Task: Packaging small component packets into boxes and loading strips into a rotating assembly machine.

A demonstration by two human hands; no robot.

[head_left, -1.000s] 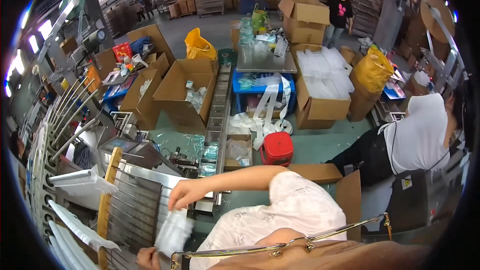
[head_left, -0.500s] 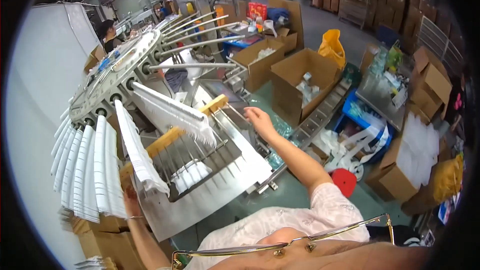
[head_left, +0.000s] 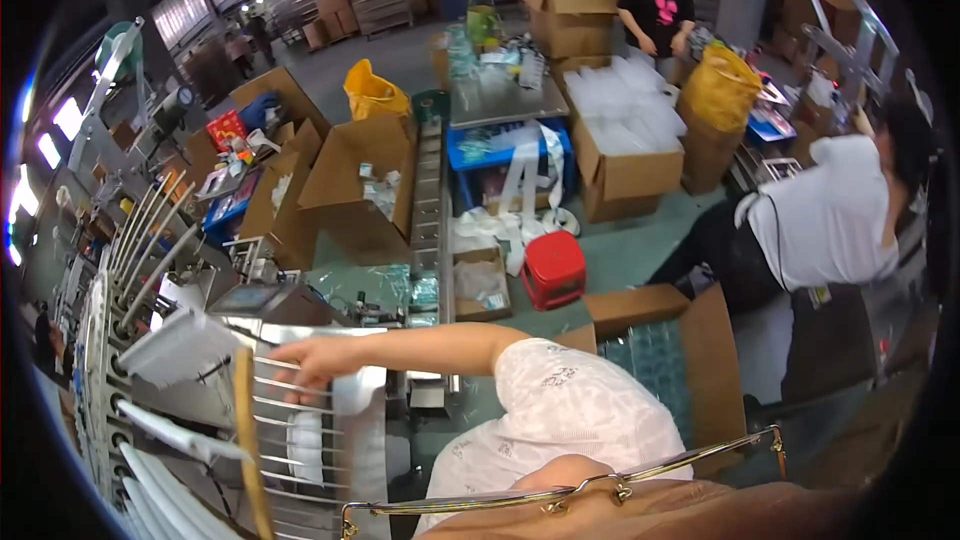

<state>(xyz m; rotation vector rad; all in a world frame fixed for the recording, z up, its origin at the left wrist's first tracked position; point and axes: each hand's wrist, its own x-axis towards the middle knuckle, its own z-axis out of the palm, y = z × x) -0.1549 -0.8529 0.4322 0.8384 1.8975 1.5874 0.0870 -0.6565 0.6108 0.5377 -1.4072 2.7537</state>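
Presently, right hand [head_left: 312, 366] is at wood-edged rack [head_left: 246, 440], grip indeterminable; left hand unseen; rear carton [head_left: 632, 180] holds translucent plastic pieces [head_left: 625, 105].

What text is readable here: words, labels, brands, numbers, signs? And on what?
None legible.
Light patterned sleeve: small dark marks, too small to read.
Red package: print too small to read.
Black shirt: pink graphic, no readable words.
Tilted screen: nothing legible on it.

The lower edge cuts off the wooden bar [head_left: 247, 440] and white rolls [head_left: 160, 488].
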